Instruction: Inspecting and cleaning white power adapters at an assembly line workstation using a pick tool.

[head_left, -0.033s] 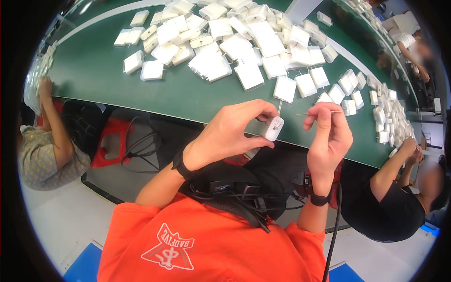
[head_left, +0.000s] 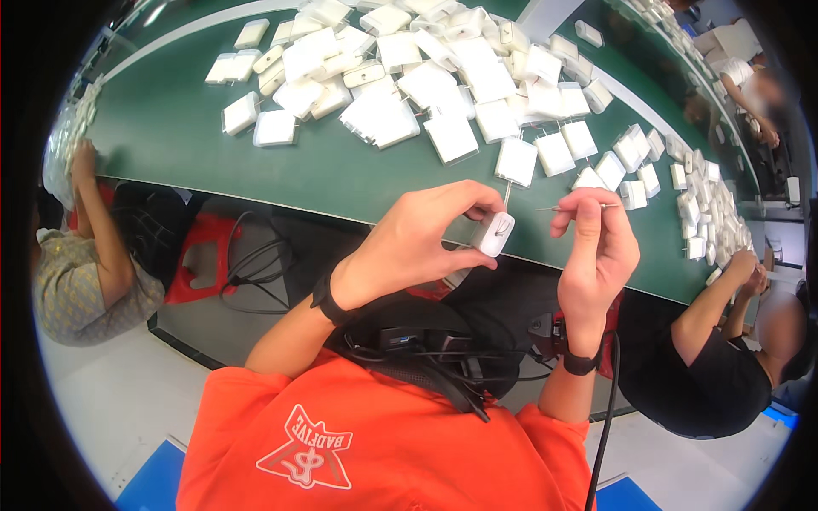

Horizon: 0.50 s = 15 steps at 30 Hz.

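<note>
My left hand (head_left: pixel 417 243) grips a small white charger block (head_left: pixel 494 233) by its sides, just below the near edge of the green table (head_left: pixel 170 128). My right hand (head_left: pixel 596 251) pinches a thin metal pin-like tool (head_left: pixel 569 207) that lies level, its tip pointing left toward the block and a short way from it. Both hands hover over my lap, close together. A black band sits on each wrist.
Several white charger blocks (head_left: pixel 400 77) lie heaped across the green table, with more along its right end (head_left: pixel 699 204). A person in a patterned shirt (head_left: pixel 85 272) sits at my left, another in black (head_left: pixel 707 358) at my right. A red stool (head_left: pixel 200 255) and cables lie below.
</note>
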Each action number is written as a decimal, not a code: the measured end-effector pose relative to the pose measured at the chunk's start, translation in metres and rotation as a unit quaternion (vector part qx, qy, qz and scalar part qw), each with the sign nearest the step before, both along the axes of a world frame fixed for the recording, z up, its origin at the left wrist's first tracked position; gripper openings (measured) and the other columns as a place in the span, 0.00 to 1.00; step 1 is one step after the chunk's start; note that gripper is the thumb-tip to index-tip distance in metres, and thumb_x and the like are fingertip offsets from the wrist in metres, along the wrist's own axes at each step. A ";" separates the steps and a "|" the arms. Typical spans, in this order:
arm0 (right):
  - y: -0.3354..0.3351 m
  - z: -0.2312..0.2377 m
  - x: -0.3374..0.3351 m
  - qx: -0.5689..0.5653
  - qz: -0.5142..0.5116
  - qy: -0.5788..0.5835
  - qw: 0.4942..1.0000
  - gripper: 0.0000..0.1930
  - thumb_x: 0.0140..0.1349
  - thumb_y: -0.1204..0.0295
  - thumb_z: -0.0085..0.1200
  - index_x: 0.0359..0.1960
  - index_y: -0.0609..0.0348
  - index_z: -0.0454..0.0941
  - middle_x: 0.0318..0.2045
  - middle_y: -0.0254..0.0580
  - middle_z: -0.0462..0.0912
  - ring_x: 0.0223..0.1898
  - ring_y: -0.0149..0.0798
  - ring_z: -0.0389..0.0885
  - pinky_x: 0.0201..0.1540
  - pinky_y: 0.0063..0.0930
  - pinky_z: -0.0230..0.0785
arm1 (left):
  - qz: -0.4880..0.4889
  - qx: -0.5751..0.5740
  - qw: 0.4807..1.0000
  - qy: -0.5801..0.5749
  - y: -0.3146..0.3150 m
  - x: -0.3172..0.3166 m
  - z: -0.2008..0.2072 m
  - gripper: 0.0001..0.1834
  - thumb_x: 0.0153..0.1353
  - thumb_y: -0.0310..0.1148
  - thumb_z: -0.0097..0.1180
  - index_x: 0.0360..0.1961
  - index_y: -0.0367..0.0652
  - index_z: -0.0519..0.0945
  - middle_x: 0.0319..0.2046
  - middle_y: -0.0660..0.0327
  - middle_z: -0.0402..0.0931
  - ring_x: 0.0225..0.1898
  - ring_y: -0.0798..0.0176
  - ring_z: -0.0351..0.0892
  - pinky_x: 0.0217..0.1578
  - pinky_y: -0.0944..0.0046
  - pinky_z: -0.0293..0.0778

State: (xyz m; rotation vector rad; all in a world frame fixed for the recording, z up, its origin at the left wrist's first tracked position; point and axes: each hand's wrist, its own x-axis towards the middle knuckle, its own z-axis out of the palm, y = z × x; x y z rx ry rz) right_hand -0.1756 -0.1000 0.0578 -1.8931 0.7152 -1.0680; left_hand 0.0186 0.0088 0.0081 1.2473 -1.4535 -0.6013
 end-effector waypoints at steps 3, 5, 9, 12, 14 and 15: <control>-0.001 -0.006 -0.004 -0.014 0.044 -0.007 0.999 0.10 0.84 0.78 0.51 0.43 0.70 0.83 0.37 0.44 0.87 0.34 0.32 0.84 0.38 0.26 0.78 | -0.004 0.005 1.000 -0.003 0.000 0.001 0.001 0.27 0.51 0.22 0.83 0.52 0.37 0.85 0.48 0.57 0.89 0.47 0.57 0.92 0.52 0.61 0.87; -0.001 -0.007 -0.004 -0.022 0.063 -0.006 0.998 0.10 0.83 0.79 0.51 0.43 0.70 0.83 0.37 0.45 0.86 0.34 0.33 0.84 0.38 0.26 0.78 | -0.006 0.008 1.000 0.001 -0.001 0.001 0.000 0.26 0.52 0.21 0.82 0.52 0.37 0.85 0.48 0.57 0.90 0.47 0.58 0.92 0.52 0.61 0.87; 0.002 -0.009 -0.005 -0.041 0.095 -0.004 0.995 0.08 0.82 0.80 0.52 0.44 0.70 0.83 0.36 0.47 0.86 0.33 0.36 0.84 0.37 0.27 0.77 | -0.011 0.004 1.000 -0.004 -0.001 0.001 -0.001 0.24 0.53 0.20 0.80 0.52 0.38 0.85 0.48 0.58 0.90 0.47 0.59 0.92 0.52 0.61 0.87; 0.003 -0.009 -0.005 -0.038 0.102 0.004 0.994 0.07 0.80 0.81 0.53 0.44 0.69 0.83 0.35 0.47 0.86 0.33 0.36 0.84 0.37 0.28 0.77 | -0.010 0.004 1.000 -0.009 0.000 0.001 -0.001 0.24 0.53 0.20 0.79 0.52 0.38 0.85 0.48 0.58 0.90 0.47 0.59 0.92 0.51 0.61 0.87; 0.004 -0.009 -0.006 -0.044 0.105 0.004 0.994 0.06 0.80 0.82 0.53 0.44 0.69 0.83 0.35 0.47 0.86 0.33 0.36 0.84 0.37 0.28 0.77 | -0.009 0.004 1.000 -0.013 0.000 0.001 -0.002 0.24 0.53 0.20 0.79 0.52 0.38 0.85 0.48 0.58 0.90 0.48 0.59 0.92 0.51 0.61 0.87; 0.004 -0.008 -0.006 -0.052 0.107 0.004 0.993 0.06 0.79 0.82 0.54 0.43 0.69 0.83 0.35 0.47 0.87 0.33 0.36 0.84 0.37 0.28 0.77 | -0.009 0.002 1.000 -0.018 0.001 0.001 -0.002 0.24 0.53 0.20 0.79 0.51 0.38 0.85 0.48 0.58 0.90 0.47 0.58 0.92 0.51 0.61 0.86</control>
